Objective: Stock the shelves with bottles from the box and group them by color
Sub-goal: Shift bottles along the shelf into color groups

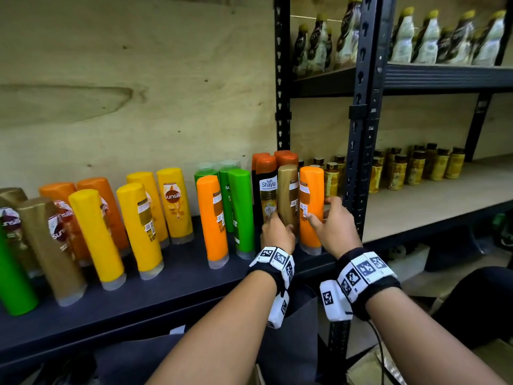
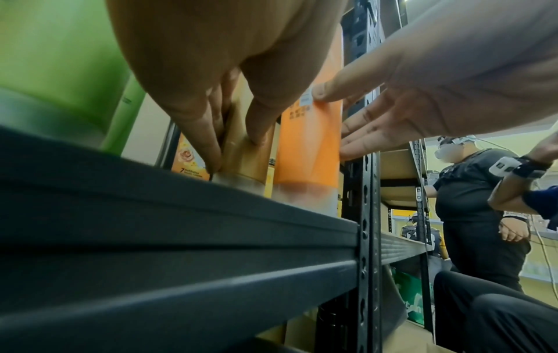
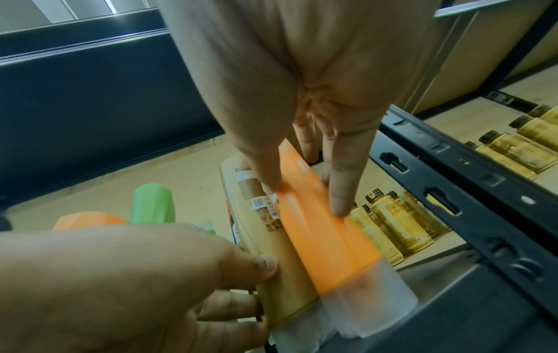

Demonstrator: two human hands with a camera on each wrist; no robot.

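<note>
At the right end of the dark shelf [image 1: 172,276], about four o'clock in the head view, two bottles stand side by side on their clear caps, touching: a gold bottle [image 1: 288,198] and an orange bottle [image 1: 311,207] just to its three o'clock. The left hand [image 1: 277,232] has thumb and fingers curled round the gold bottle low on its body, near the cap; the wrist view shows the fingers [image 2: 193,133] pinching it just above the shelf, probably to steady its base as it settles. The right hand [image 1: 333,226] lies nearly flat, its straight fingers [image 3: 341,181] pressed on the orange bottle's face and far side without closing round it, which reads as nudging the bottle in line against the black upright [image 1: 361,134] rather than lifting it. Behind both, at twelve o'clock, stands a cluster of dark orange-capped bottles [image 1: 268,187]. The colours are only partly sorted, I judge: green bottles [image 1: 240,209] sit at nine o'clock of the hands with a stray orange one in front, then yellow bottles [image 1: 175,204], while more orange, gold and green crowd the far left. The gold bottle beside orange looks provisional, since other golds stand far off. The box is not clearly in view.
</note>
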